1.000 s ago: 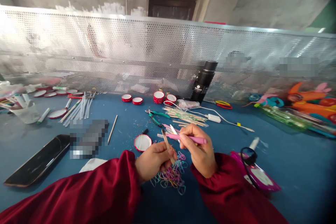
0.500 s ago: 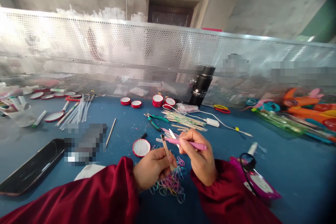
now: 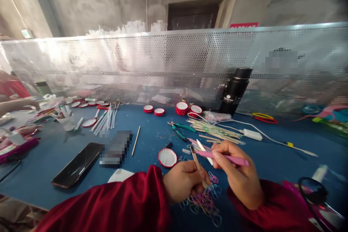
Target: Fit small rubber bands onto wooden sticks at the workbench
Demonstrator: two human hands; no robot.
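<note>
My left hand (image 3: 187, 182) pinches a flat wooden stick (image 3: 196, 165) with a dark upper end. In my right hand (image 3: 235, 172) is a pink pen (image 3: 233, 158), its tip at the stick's dark end. A white pointed pen-like piece (image 3: 204, 151) shows just behind the pink pen; whether my fingers touch it I cannot tell. Beneath and beside my left hand lies a tangle of coloured elastic loops (image 3: 202, 203). A round red-rimmed lid (image 3: 168, 157) with a white inside sits left of the stick.
Teal-handled pliers (image 3: 181, 130), a bundle of wooden sticks (image 3: 217, 128) and a white cable (image 3: 272, 136) lie beyond my hands. A black bottle (image 3: 236, 92) stands by the perforated metal screen (image 3: 130, 69). At left are a phone (image 3: 77, 165) and a cup of pens (image 3: 66, 121). Another person's arm (image 3: 16, 108) reaches in far left.
The view has swung left, so everything appears farther right and the other person's arm now shows. My hands keep hold of the stick and the pink pen in nearly the same pose.
</note>
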